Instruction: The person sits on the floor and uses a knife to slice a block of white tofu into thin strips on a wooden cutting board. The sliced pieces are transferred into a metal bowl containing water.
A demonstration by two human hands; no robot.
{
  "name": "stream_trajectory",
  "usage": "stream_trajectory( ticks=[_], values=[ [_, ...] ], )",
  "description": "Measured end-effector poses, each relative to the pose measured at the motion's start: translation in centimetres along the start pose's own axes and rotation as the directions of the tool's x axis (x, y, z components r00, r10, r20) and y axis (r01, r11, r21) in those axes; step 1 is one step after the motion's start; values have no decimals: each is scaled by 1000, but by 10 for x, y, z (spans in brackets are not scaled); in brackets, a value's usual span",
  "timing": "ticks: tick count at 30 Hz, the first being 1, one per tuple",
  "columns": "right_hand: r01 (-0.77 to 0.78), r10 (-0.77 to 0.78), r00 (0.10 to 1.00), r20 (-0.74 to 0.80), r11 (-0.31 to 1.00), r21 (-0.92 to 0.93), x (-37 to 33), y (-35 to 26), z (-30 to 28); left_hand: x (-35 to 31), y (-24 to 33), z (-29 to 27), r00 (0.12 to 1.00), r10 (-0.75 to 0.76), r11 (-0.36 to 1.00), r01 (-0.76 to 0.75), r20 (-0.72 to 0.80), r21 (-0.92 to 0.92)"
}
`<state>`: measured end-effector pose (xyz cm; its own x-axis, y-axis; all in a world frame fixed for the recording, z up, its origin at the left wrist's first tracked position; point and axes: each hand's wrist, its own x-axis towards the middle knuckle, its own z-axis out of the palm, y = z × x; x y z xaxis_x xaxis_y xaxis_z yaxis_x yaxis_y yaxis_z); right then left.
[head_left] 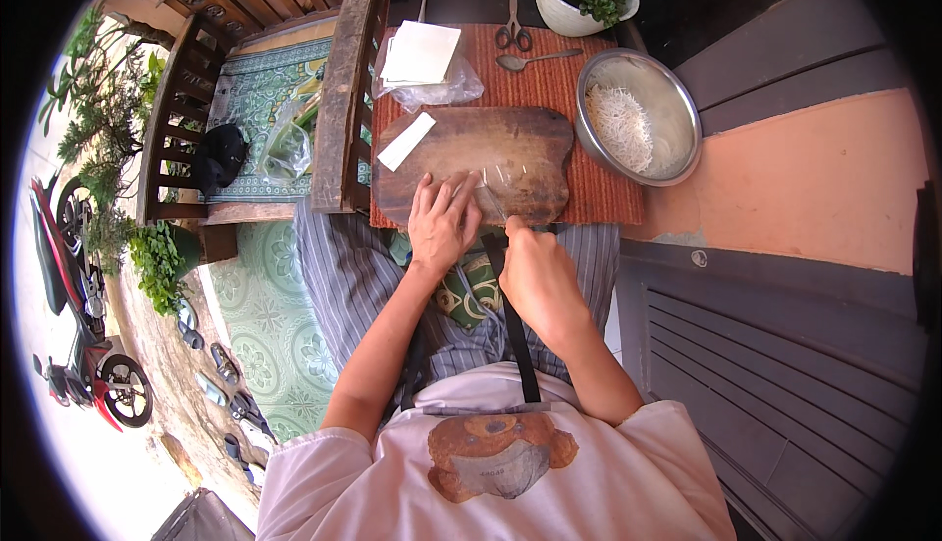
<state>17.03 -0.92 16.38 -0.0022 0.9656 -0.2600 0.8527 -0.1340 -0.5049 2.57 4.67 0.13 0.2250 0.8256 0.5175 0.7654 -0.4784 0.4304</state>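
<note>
A worn wooden cutting board (pixel 535 139) lies across the near side of the table. In my right hand (pixel 540 276) is a knife (pixel 495 202), its blade pointing away from me onto the board. My left hand (pixel 444 217) presses down at the board's near edge, fingertips beside the blade; what lies under them is mostly hidden, with only a white edge showing. Just beyond the blade are several thin white slivers (pixel 497 173). A wider white strip (pixel 406 142) rests at the board's left. Behind it, square white sheets (pixel 422 53) are stacked on a clear plastic bag (pixel 456 84).
A steel bowl (pixel 690 154) of fine white shreds (pixel 620 129) stands right of the board on an orange-brown mat (pixel 628 209). Scissors (pixel 513 26), a spoon (pixel 538 59) and a potted plant (pixel 574 11) are at the back. A wooden bench (pixel 343 100) borders the left side.
</note>
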Motion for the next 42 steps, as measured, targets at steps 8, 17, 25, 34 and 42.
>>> stream_trajectory(
  ticks=[8, 17, 25, 34, 42],
  values=[
    [-22, 32, 997, -67, 989, 145, -8, 29, 16, -1, -4, 2, 999, 24, 999, -25, -28, -27],
    [98, -59, 975, -216, 980, 173, -1, 38, 25, -1, -3, 0, 999, 30, 999, -31, -32, -32],
    [121, -94, 979, -180, 982, 145, 1, 31, 30, 0, -2, -1, 1000, 17, 1000, -17, -12, -25],
    [143, -117, 975, -190, 982, 128, 3, 28, 32, 0, -1, -1, 1000, 16, 1000, -17, -16, -17],
    [31, -26, 996, -83, 998, 60, 10, 7, 19, 0, -2, 0, 1000, 21, 1000, -21, -18, -19]
  ],
)
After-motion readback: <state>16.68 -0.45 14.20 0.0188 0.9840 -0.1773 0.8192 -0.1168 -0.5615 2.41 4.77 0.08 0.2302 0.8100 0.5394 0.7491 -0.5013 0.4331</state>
